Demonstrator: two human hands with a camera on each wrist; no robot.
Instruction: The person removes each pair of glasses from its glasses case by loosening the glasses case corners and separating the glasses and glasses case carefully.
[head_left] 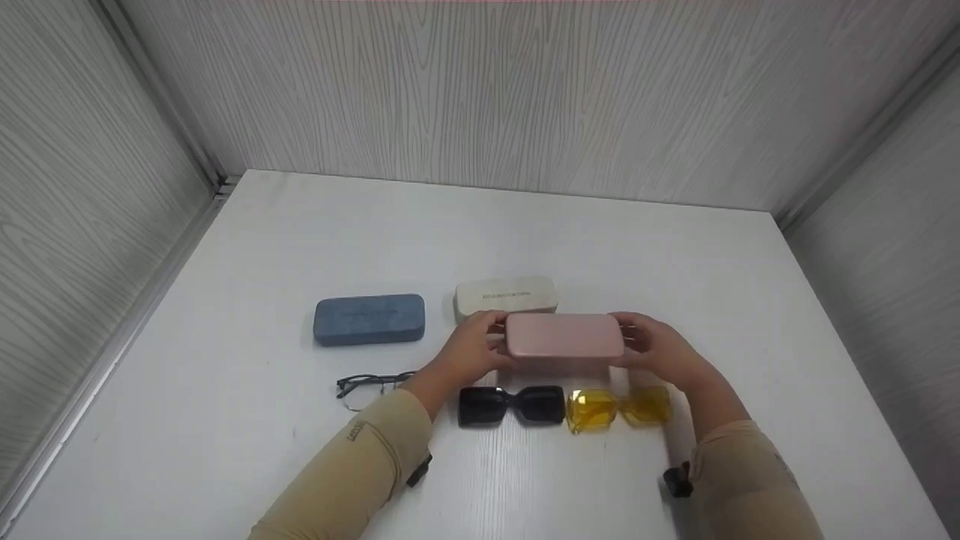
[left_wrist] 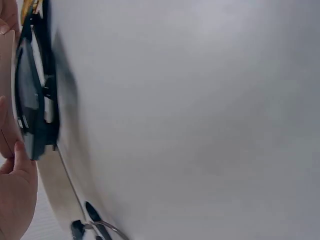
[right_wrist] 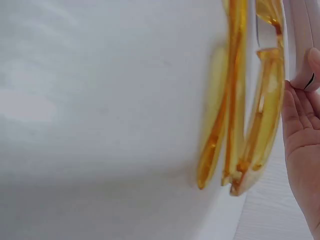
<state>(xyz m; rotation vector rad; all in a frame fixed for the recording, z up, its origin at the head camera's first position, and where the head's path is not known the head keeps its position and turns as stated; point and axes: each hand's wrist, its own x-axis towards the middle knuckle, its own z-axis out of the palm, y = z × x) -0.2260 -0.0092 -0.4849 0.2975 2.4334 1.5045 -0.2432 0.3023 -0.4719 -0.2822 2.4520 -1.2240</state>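
A closed pink glasses case (head_left: 565, 335) is held between both hands at the middle of the table. My left hand (head_left: 471, 349) grips its left end with fingers and thumb. At the other end, my right hand (head_left: 660, 351) grips it the same way. In the right wrist view, the right hand (right_wrist: 302, 145) has its fingers at the end of the pink case (right_wrist: 303, 40). Just in front of the case lie black sunglasses (head_left: 511, 406) and yellow-tinted glasses (head_left: 618, 409). Behind the left fingers sits a cream glasses case (head_left: 504, 295), partly covered.
A blue glasses case (head_left: 369, 320) lies to the left on the white table (head_left: 225, 420). Nearer than it are thin-framed eyeglasses (head_left: 367, 384), partly hidden by the left forearm. Wood-grain panels (head_left: 480, 90) close off the back and both sides.
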